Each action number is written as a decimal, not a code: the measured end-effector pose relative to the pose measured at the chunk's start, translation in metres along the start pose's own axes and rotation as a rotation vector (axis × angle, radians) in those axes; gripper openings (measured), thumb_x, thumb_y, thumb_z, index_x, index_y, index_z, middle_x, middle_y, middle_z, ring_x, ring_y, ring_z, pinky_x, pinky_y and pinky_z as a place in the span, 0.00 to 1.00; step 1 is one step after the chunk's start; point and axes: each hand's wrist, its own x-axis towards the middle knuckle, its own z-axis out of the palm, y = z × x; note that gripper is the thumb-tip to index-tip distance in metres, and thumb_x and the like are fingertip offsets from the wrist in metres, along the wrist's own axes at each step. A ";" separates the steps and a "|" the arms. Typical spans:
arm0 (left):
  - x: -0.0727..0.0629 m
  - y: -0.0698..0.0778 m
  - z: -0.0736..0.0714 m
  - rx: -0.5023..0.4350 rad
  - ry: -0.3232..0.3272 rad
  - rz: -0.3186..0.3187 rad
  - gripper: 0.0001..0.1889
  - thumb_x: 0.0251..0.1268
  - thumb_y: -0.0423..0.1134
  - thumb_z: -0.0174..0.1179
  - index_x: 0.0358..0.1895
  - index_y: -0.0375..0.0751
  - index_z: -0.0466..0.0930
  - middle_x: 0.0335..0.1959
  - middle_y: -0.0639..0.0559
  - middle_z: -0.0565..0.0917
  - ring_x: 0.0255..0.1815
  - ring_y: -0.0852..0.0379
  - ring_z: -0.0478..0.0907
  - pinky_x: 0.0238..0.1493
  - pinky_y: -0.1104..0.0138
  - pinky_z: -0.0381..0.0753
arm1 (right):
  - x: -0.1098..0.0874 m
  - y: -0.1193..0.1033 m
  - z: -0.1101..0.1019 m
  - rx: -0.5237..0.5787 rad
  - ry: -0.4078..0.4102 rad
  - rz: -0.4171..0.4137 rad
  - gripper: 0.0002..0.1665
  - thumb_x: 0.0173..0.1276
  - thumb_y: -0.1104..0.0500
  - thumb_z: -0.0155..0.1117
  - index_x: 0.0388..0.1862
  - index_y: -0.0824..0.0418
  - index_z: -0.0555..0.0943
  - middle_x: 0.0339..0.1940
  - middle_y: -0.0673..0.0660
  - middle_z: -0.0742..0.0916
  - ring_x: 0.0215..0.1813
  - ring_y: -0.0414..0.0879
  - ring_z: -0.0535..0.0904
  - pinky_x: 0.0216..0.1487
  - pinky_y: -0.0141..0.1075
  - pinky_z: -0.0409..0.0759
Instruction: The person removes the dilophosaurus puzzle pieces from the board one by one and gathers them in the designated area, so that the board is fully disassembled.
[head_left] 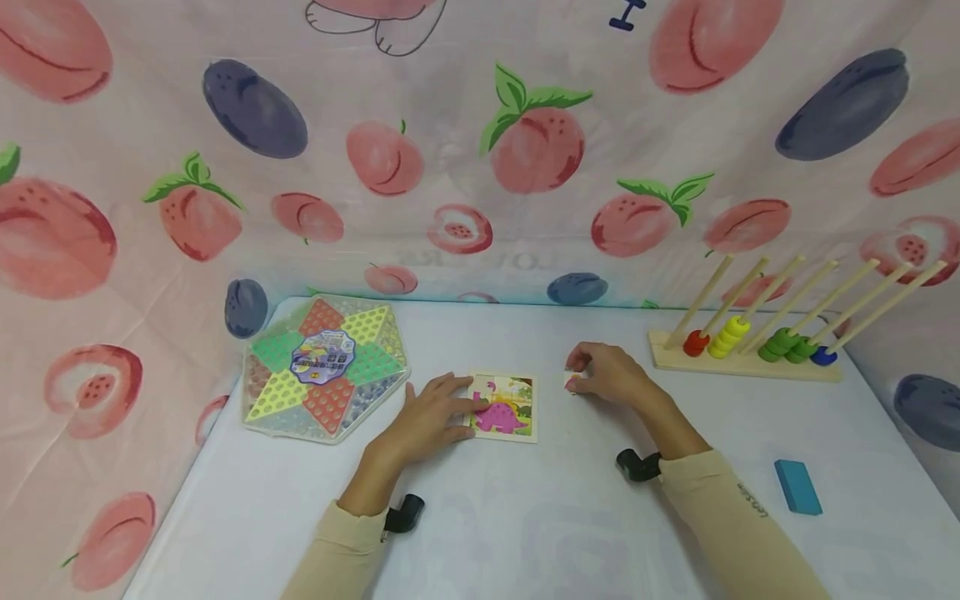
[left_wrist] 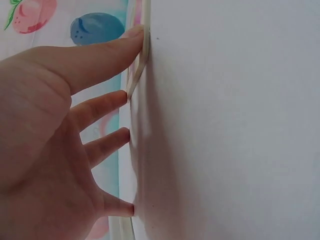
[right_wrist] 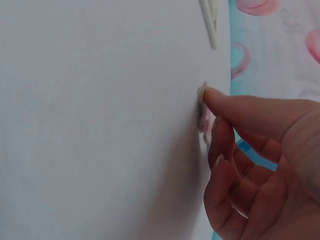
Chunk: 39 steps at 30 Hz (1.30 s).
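Note:
A small square jigsaw puzzle (head_left: pixel 517 417) with a pink dinosaur picture lies flat on the white table. My left hand (head_left: pixel 431 421) rests over its left edge with fingers spread, and the left wrist view shows the thumb (left_wrist: pixel 107 60) touching the frame's edge. To the right of the puzzle, my right hand (head_left: pixel 611 375) pinches a small puzzle piece (head_left: pixel 572 382) between thumb and fingers, low over the table. In the right wrist view the piece (right_wrist: pixel 205 115) is seen nearly edge-on, partly covered by the fingertips.
A hexagonal Chinese checkers set (head_left: pixel 375 396) lies left of the puzzle. At the back right stands a wooden counting rack (head_left: pixel 750 362) with upright rods and coloured beads. A blue block (head_left: pixel 798 487) sits near the right sleeve. Fruit-patterned cloth (head_left: pixel 450 167) hangs behind the table.

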 end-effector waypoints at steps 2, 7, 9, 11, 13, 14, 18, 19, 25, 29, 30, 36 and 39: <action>0.000 0.000 0.000 -0.020 0.001 -0.011 0.22 0.64 0.47 0.70 0.62 0.61 0.83 0.78 0.50 0.69 0.84 0.40 0.55 0.72 0.20 0.39 | 0.001 -0.002 0.002 0.015 0.001 -0.013 0.16 0.62 0.56 0.76 0.47 0.58 0.83 0.44 0.57 0.86 0.46 0.49 0.78 0.49 0.40 0.75; 0.001 0.000 0.000 -0.065 -0.005 -0.021 0.23 0.64 0.46 0.70 0.63 0.60 0.83 0.78 0.50 0.69 0.84 0.39 0.53 0.72 0.20 0.35 | 0.001 -0.013 0.006 0.070 0.004 -0.041 0.16 0.65 0.55 0.74 0.49 0.59 0.83 0.46 0.57 0.85 0.46 0.49 0.77 0.45 0.38 0.77; 0.002 0.000 0.000 -0.068 -0.013 -0.014 0.24 0.64 0.47 0.70 0.65 0.60 0.81 0.78 0.49 0.68 0.84 0.39 0.53 0.72 0.20 0.34 | 0.002 -0.019 0.008 0.083 0.002 -0.050 0.17 0.65 0.54 0.74 0.50 0.58 0.83 0.47 0.57 0.85 0.44 0.48 0.77 0.42 0.35 0.77; 0.002 -0.001 -0.001 -0.070 -0.020 -0.011 0.25 0.65 0.47 0.69 0.66 0.60 0.80 0.78 0.48 0.68 0.84 0.38 0.53 0.71 0.20 0.33 | 0.004 -0.027 0.009 0.091 -0.002 -0.069 0.18 0.65 0.54 0.74 0.51 0.58 0.83 0.47 0.57 0.85 0.42 0.48 0.76 0.40 0.34 0.77; 0.001 -0.001 -0.002 -0.076 -0.026 -0.013 0.25 0.65 0.47 0.69 0.66 0.60 0.80 0.78 0.48 0.67 0.84 0.38 0.52 0.72 0.20 0.32 | 0.006 -0.033 0.010 0.098 -0.007 -0.089 0.18 0.65 0.54 0.74 0.52 0.58 0.83 0.47 0.57 0.85 0.41 0.46 0.76 0.40 0.33 0.77; 0.001 -0.001 -0.002 -0.075 -0.031 -0.016 0.25 0.65 0.47 0.69 0.66 0.60 0.80 0.79 0.48 0.67 0.84 0.38 0.52 0.72 0.20 0.32 | 0.007 -0.036 0.011 0.102 -0.012 -0.103 0.19 0.65 0.54 0.74 0.52 0.58 0.83 0.47 0.58 0.85 0.40 0.46 0.76 0.39 0.32 0.77; 0.001 -0.002 -0.002 -0.072 -0.042 -0.021 0.24 0.66 0.47 0.68 0.66 0.61 0.80 0.80 0.49 0.65 0.85 0.39 0.51 0.73 0.21 0.32 | 0.010 -0.047 0.012 0.128 -0.033 -0.141 0.20 0.64 0.55 0.75 0.53 0.59 0.84 0.49 0.58 0.86 0.40 0.46 0.76 0.41 0.33 0.78; 0.001 -0.003 -0.001 -0.068 -0.042 -0.018 0.24 0.66 0.48 0.68 0.66 0.62 0.80 0.80 0.49 0.65 0.85 0.39 0.50 0.73 0.21 0.32 | 0.011 -0.050 0.013 0.129 -0.040 -0.146 0.21 0.64 0.55 0.75 0.54 0.59 0.83 0.50 0.58 0.86 0.42 0.47 0.77 0.42 0.34 0.79; 0.002 -0.003 -0.002 -0.048 -0.049 -0.017 0.24 0.66 0.50 0.67 0.66 0.64 0.79 0.82 0.51 0.63 0.85 0.39 0.50 0.72 0.20 0.34 | 0.016 -0.060 0.021 0.100 -0.096 -0.203 0.21 0.65 0.57 0.75 0.56 0.58 0.83 0.54 0.55 0.86 0.56 0.50 0.79 0.60 0.44 0.83; 0.003 -0.003 -0.005 -0.026 -0.045 -0.025 0.25 0.65 0.51 0.69 0.66 0.66 0.80 0.82 0.55 0.63 0.85 0.40 0.52 0.72 0.20 0.34 | 0.021 -0.065 0.028 0.069 -0.138 -0.231 0.20 0.66 0.58 0.73 0.57 0.56 0.84 0.57 0.55 0.86 0.60 0.52 0.79 0.65 0.50 0.81; 0.004 -0.003 -0.006 -0.020 -0.041 -0.025 0.25 0.64 0.51 0.69 0.65 0.66 0.80 0.82 0.55 0.64 0.85 0.40 0.52 0.71 0.20 0.34 | 0.022 -0.066 0.030 0.056 -0.144 -0.237 0.20 0.67 0.57 0.73 0.58 0.55 0.84 0.57 0.55 0.85 0.61 0.52 0.79 0.66 0.50 0.80; 0.005 -0.004 -0.005 0.006 -0.036 -0.017 0.25 0.64 0.50 0.69 0.65 0.65 0.81 0.81 0.54 0.65 0.83 0.40 0.54 0.70 0.19 0.37 | 0.027 -0.070 0.043 -0.039 -0.157 -0.282 0.19 0.68 0.56 0.72 0.58 0.54 0.85 0.59 0.55 0.85 0.63 0.51 0.78 0.68 0.49 0.79; 0.005 -0.004 -0.002 0.011 -0.053 -0.017 0.25 0.65 0.50 0.69 0.65 0.65 0.80 0.81 0.54 0.65 0.84 0.40 0.54 0.71 0.19 0.37 | 0.027 -0.071 0.047 -0.060 -0.157 -0.274 0.19 0.68 0.55 0.72 0.57 0.53 0.86 0.58 0.55 0.84 0.62 0.50 0.78 0.67 0.48 0.79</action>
